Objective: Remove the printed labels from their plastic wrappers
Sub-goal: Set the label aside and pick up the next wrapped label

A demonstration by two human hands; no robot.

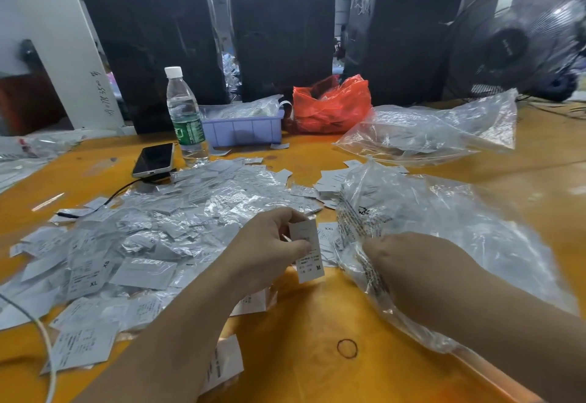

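Two hands are seen over the orange desk [310, 355]. One printed label [309, 253], marked M, is pinched upright by the left hand [269, 250]. The large clear plastic bag [444, 244] is pressed by the right hand [409, 263]; its grip cannot be told.

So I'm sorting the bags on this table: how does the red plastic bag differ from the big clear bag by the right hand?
The red plastic bag is opaque orange-red; the clear bag is see-through, with black print along one edge. The red bag sits bunched up at the far side beside the purple bin; the clear bag lies spread flat near the person, with the right hand on it. Both are crumpled thin plastic.
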